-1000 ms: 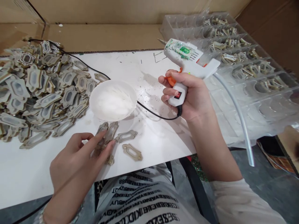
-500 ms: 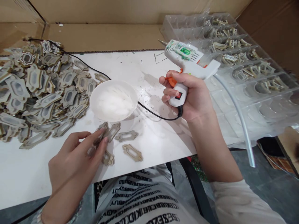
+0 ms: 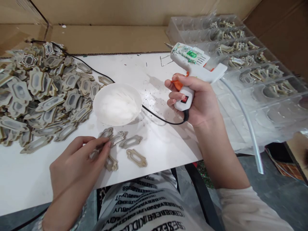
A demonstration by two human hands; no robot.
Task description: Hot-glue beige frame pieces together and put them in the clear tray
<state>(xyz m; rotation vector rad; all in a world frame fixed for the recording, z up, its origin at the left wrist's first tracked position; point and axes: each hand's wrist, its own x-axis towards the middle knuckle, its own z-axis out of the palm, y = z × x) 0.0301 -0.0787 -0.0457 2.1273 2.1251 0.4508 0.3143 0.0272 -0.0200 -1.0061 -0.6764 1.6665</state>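
at right, glittery glue gun (image 3: pixel 192 62)

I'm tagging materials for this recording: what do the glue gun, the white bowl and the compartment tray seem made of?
Glue gun: smooth white plastic, by its moulded shape; the shiny, pointed nozzle looks metal.
White bowl: probably smooth, matte plastic, from its thin, even rim, though ceramic is possible.
Compartment tray: likely clear, glossy plastic: see-through walls, bright highlights.

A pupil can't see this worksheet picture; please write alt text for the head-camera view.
The right hand holds a white glue gun, while the left hand touches small frame-shaped pieces on a white table. Beyond them is a white dish; a heap of similar pieces lies left, a clear compartmented tray right.
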